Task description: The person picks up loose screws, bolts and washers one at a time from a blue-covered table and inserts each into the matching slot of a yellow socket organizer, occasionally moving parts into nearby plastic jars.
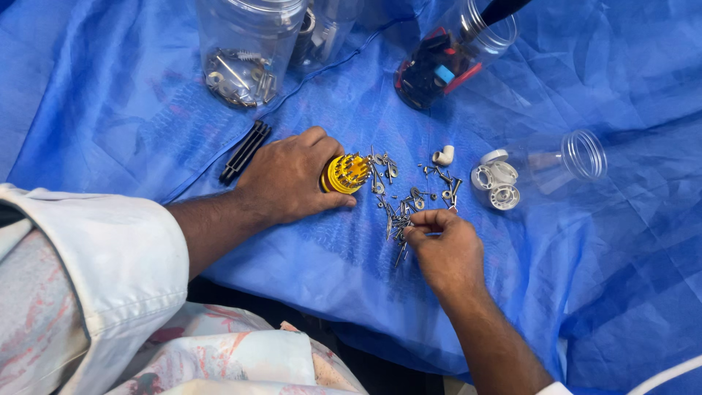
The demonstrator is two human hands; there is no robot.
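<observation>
My left hand [289,179] wraps around a yellow round bit holder [345,173] lying on its side on the blue cloth [131,124], metal bits sticking out of its end. To its right is a scattered pile of small screws and metal bits [409,201]. My right hand [442,249] rests at the near edge of that pile, fingertips pinched on a small metal piece.
A black comb-like strip [245,151] lies left of my left hand. Upright clear jar with metal parts [245,51] at the back; a tipped jar with black, red and blue parts [446,62]; a tipped clear jar with white plastic rings [534,172]; a small white elbow piece [443,155].
</observation>
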